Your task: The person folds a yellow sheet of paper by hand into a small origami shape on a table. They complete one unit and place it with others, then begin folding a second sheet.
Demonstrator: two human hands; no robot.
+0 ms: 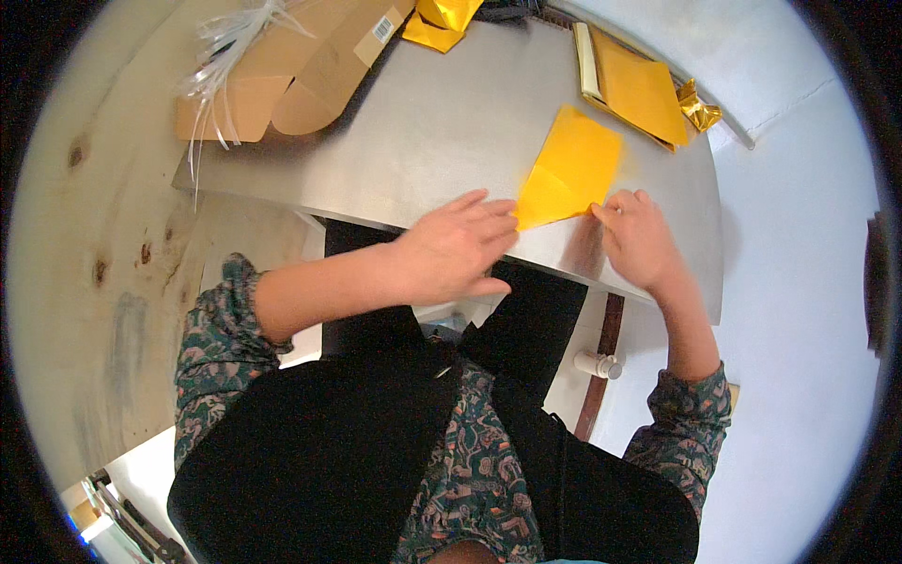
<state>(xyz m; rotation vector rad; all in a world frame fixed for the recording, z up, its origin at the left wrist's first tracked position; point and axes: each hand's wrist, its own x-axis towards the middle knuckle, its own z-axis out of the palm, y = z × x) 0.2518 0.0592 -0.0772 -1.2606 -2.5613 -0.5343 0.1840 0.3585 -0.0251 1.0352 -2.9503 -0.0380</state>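
A bright yellow sheet of paper (570, 164) with a crease across it lies at a slant on the grey metal table (423, 122), close to the front edge. My left hand (456, 242) is stretched flat with its fingers apart, the fingertips at the sheet's lower left corner; it grips nothing. At the lower right corner, my right hand (639, 237) pinches the sheet between thumb and curled fingers. Beyond the sheet, to the right, is a stack of yellow paper (639, 85), with a folded shiny gold paper piece (698, 106) beside it.
An open brown cardboard box (324, 80) stands at the back left, with white plastic strips (225, 70) hanging over it. More folded gold paper (442, 21) lies at the far edge. A wall rises on the right; a white bottle (598, 365) sits below table level.
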